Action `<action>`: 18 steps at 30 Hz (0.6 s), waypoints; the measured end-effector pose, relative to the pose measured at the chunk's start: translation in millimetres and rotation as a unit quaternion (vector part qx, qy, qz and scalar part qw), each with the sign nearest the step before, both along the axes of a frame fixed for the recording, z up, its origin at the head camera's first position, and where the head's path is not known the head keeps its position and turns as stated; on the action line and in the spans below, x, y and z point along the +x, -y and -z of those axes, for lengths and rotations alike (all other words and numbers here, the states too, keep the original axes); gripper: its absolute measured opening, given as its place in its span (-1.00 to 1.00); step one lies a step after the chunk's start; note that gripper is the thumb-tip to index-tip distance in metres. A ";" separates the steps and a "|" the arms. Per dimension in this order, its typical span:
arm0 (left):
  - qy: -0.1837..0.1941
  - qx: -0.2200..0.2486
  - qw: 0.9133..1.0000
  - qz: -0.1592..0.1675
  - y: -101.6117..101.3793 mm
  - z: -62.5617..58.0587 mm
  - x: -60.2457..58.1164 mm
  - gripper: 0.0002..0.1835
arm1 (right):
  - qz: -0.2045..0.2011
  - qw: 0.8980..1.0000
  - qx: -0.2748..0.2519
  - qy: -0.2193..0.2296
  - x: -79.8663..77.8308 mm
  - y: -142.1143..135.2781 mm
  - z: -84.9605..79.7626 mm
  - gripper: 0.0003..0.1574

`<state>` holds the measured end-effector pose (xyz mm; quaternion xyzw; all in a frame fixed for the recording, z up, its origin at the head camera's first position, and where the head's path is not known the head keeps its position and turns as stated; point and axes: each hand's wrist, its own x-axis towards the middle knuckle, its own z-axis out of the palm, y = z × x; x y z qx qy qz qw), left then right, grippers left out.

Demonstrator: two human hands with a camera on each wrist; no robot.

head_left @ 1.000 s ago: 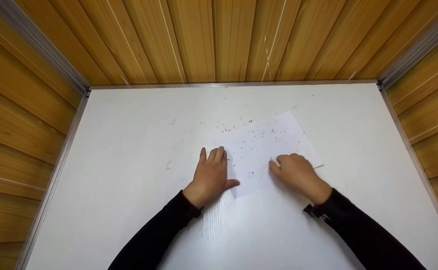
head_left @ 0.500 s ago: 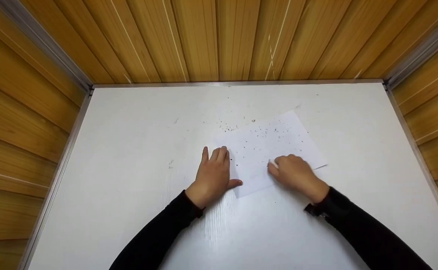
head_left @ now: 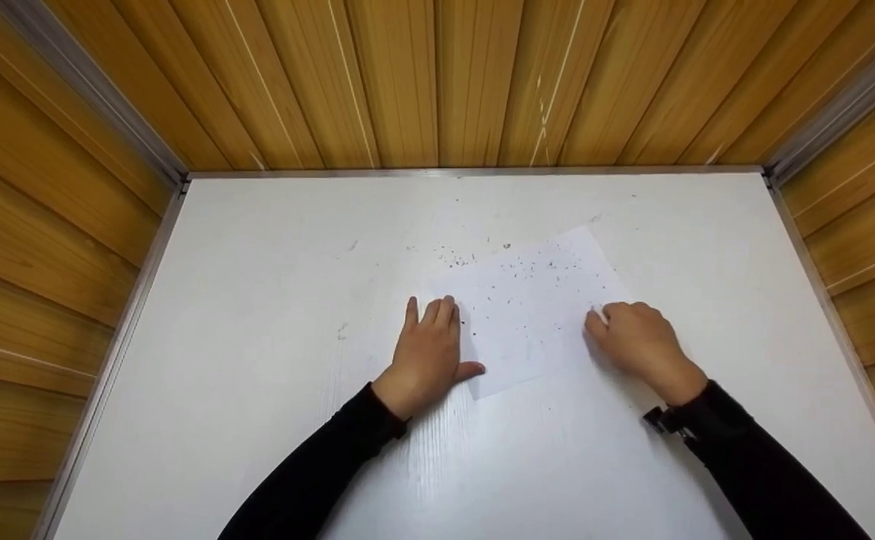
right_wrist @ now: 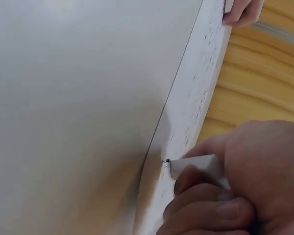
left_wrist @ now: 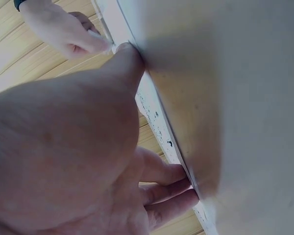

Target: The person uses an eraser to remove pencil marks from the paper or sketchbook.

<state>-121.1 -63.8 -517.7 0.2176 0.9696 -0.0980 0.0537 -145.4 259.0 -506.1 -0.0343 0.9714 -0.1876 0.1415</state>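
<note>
A white sheet of paper (head_left: 516, 364) lies at an angle on the white table, sprinkled with dark eraser crumbs (head_left: 551, 264). My left hand (head_left: 426, 352) rests flat on its left edge, fingers pointing forward and thumb spread out to the side. Over the sheet's right side, my right hand (head_left: 641, 341) pinches a white eraser (right_wrist: 198, 167) between thumb and curled fingers. In the right wrist view the eraser's end is right at the paper, with a dark crumb (right_wrist: 167, 160) at its tip. The hand covers the paper's right corner in the head view.
More crumbs (head_left: 449, 255) are scattered on the white table (head_left: 272, 300) beyond the sheet's upper left edge. Faint smudges (head_left: 343, 330) mark the tabletop to the left. Wood-patterned panels (head_left: 400, 82) wall in the back and both sides.
Over the last half second my right hand has slid right across the paper with the eraser, after a slight shift earlier. The left hand stays in place on the sheet.
</note>
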 end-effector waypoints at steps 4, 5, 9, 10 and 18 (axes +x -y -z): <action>-0.001 0.003 1.000 -0.003 -2.4 1.4 0.4 0.24 | -0.044 0.999 -0.019 0.005 10.6 52.8 -1.0 -0.42; -0.002 0.007 1.000 -0.004 -2.2 1.4 0.5 0.24 | -0.063 0.998 -0.022 0.004 13.2 67.6 -0.7 -0.43; -0.008 0.027 1.000 0.001 -2.5 3.1 1.8 0.23 | -0.139 0.990 -0.028 -0.014 21.2 114.1 4.1 -0.47; -0.010 0.032 0.999 0.003 -2.8 3.7 2.3 0.23 | -0.151 0.988 -0.027 -0.020 22.2 120.6 6.0 -0.47; -0.007 0.015 1.000 -0.003 -2.5 3.0 2.1 0.24 | -0.097 0.995 -0.028 -0.019 5.3 87.8 14.2 -0.45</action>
